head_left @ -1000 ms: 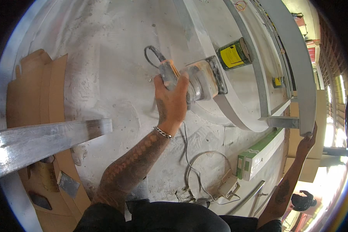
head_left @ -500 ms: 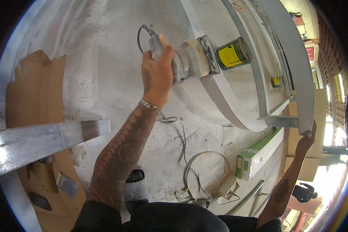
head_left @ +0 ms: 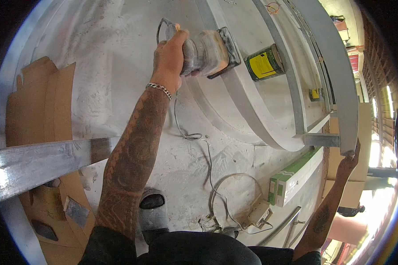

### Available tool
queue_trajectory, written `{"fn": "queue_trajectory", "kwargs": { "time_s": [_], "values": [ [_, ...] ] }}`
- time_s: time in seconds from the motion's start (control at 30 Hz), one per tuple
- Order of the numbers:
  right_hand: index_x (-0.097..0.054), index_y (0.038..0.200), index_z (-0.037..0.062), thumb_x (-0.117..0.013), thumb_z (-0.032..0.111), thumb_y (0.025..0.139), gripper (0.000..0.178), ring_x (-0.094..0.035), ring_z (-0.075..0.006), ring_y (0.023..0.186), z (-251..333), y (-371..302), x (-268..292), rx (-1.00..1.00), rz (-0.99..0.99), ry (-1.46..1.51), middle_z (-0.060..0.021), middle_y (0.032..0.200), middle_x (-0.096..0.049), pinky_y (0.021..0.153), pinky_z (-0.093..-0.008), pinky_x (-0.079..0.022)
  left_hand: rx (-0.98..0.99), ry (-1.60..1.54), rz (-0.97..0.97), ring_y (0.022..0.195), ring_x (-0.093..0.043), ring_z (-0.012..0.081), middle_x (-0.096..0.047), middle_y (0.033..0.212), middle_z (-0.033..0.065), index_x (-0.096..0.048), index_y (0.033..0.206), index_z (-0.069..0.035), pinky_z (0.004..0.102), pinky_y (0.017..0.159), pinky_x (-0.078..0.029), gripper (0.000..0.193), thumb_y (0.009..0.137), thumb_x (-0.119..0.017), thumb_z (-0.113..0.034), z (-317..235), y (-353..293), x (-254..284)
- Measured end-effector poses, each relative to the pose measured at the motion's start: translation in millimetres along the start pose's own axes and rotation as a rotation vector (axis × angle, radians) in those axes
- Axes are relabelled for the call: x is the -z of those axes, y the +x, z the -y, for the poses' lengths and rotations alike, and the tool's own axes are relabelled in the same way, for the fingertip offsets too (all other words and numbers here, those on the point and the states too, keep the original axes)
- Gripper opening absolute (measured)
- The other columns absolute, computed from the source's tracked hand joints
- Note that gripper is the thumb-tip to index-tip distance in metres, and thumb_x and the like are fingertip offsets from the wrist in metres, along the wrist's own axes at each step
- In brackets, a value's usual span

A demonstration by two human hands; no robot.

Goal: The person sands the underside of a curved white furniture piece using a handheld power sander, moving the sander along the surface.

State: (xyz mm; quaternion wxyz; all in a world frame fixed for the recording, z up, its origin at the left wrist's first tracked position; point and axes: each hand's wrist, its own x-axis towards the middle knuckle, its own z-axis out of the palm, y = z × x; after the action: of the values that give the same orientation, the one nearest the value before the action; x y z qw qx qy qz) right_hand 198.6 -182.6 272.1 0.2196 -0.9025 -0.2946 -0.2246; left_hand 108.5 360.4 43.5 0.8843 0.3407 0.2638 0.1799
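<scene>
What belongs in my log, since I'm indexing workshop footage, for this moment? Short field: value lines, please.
Left hand: gripping the sander
Right hand: at the near end of the curved grey frame; grip unclear
Sander pad: toward the inner curved strip; contact unclear
Can: green, yellow label, right of the sander
Cord: across the floor toward a white socket box
Carton: long, green and white, lower right
Cardboard: brown, at left
</scene>
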Motion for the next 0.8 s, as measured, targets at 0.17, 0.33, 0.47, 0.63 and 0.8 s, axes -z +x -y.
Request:
{"fn": "queue_trajectory", "kwargs": {
  "time_s": [0.17, 0.33, 0.47, 0.63, 0.8],
  "values": [
    [-0.045, 0.137, -0.0001, -0.049, 0.037, 0.097, 0.055, -0.045, -0.0229, 0.125, 1, -1, -3, 0.017, -0.041, -0.049, -0.0125, 0.131, -0.051, 0.107, -0.0423, -0.033, -0.030, 0.013, -0.022, 0.084, -0.067, 0.0267, -0.060, 0.099, 0.0121, -0.051, 0.115, -0.002, 0.0426, 0.063, -0.057, 0.049, 0.086, -0.060, -0.041, 18, -13, 3],
    [-0.046, 0.137, 0.0001, -0.051, 0.047, 0.094, 0.064, -0.046, -0.0237, 0.124, 6, -1, -4, 0.003, -0.034, -0.047, -0.0126, 0.132, -0.051, 0.107, -0.0431, -0.033, -0.097, 0.002, -0.076, 0.095, -0.064, 0.0272, -0.055, 0.109, 0.0161, -0.043, 0.119, 0.001, 0.0431, 0.066, -0.057, 0.054, 0.086, -0.064, -0.036, 39, -35, 3],
    [-0.046, 0.137, 0.0004, -0.053, 0.065, 0.085, 0.083, -0.046, -0.0241, 0.123, 3, 0, -1, -0.026, -0.059, -0.048, -0.0124, 0.131, -0.052, 0.106, -0.0435, -0.034, -0.122, -0.010, -0.093, 0.092, -0.063, 0.0262, -0.055, 0.108, 0.0156, -0.042, 0.119, 0.000, 0.0434, 0.065, -0.057, 0.052, 0.087, -0.064, -0.034, 53, -56, -3],
    [-0.046, 0.136, -0.0004, -0.050, 0.067, 0.086, 0.084, -0.048, -0.0244, 0.122, 18, 1, -11, -0.006, -0.056, -0.067, -0.0127, 0.130, -0.053, 0.104, -0.0425, -0.037, -0.182, -0.052, -0.107, 0.095, -0.056, 0.0195, -0.054, 0.107, 0.0147, -0.045, 0.117, 0.007, 0.0326, 0.083, -0.047, 0.050, 0.089, -0.063, -0.030, 72, -81, -7],
    [-0.046, 0.137, -0.0017, -0.044, 0.073, 0.085, 0.090, -0.048, -0.0241, 0.121, 15, 2, -8, -0.001, -0.046, -0.075, -0.0137, 0.129, -0.053, 0.104, -0.0412, -0.037, -0.263, 0.059, -0.168, 0.093, -0.054, 0.0193, -0.054, 0.104, 0.0144, -0.045, 0.111, 0.006, 0.0330, 0.082, -0.046, 0.045, 0.089, -0.063, -0.029, 100, -104, -13]
  ]
}}
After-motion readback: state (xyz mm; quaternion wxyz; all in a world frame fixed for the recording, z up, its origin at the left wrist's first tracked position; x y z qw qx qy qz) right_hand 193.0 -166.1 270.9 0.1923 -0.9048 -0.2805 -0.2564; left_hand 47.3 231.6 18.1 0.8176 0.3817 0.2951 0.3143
